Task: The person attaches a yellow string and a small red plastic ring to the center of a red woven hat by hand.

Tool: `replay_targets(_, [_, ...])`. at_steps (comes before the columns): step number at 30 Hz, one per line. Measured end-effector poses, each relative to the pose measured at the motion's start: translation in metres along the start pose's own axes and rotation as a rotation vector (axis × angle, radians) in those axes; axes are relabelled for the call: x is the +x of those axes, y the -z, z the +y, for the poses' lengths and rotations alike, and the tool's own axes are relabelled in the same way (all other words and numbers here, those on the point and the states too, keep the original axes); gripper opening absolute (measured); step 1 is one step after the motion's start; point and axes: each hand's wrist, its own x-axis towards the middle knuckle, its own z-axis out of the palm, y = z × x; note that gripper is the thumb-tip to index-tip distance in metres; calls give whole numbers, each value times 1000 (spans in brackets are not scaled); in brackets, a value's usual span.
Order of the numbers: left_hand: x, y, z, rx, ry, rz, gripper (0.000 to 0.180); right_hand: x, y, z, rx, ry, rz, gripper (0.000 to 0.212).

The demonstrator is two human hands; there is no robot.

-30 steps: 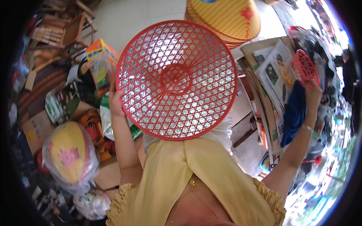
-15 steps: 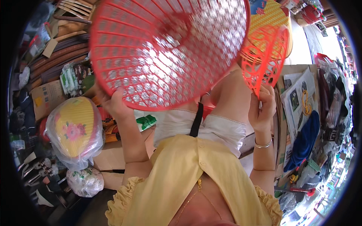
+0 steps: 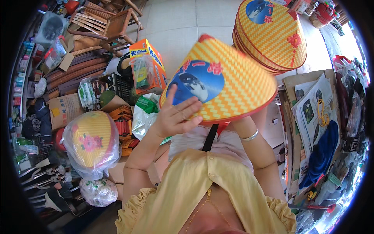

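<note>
In front of my chest is a conical hat (image 3: pixel 245 89) with a yellow and orange woven pattern, a red rim, a red tip and a round blue picture. It is tilted with its outer side up. My left hand (image 3: pixel 175 119) rests on the hat's near left side, fingers stretched and spread over the blue picture. Under the rim on the right goes my right hand (image 3: pixel 239 124); only its wrist end shows and the fingers are hidden. The inside of the hat is out of sight.
A stack of similar conical hats (image 3: pixel 288 37) stands beyond, at far right. Left are an orange and yellow box (image 3: pixel 157 74), a bamboo chair (image 3: pixel 117 27) and a plastic-wrapped yellow hat (image 3: pixel 95 144). Papers on cardboard (image 3: pixel 311 105) and a dark blue cloth (image 3: pixel 321 152) lie right.
The hat has turned from its red lattice underside to its patterned outer side and come lower. My left hand moved from the rim onto its face. The orange-red plastic lattice piece in my right hand is out of sight.
</note>
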Motion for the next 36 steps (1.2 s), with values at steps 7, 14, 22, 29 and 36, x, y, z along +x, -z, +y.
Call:
replay_targets(7, [0,12,-38,-52,224,202,45,-15,-32,-10,-237,147,-404,16])
replay_targets(14, [21,64,-44,-223,713,1057,63,-36,1,-58,-670,621,-181,20])
replay_targets(22, [-27,24,-20,-1101,1210,1102,72,-44,1,-67,-1611,1411,-498,28])
replay_targets(29, [-88,-43,11,-1315,1530,1069,72,-31,76,7,-2224,684,-647,40])
replay_targets(36, [-85,-49,22,-1342,1574,988,71,-23,65,18,-2231,533,-711,61])
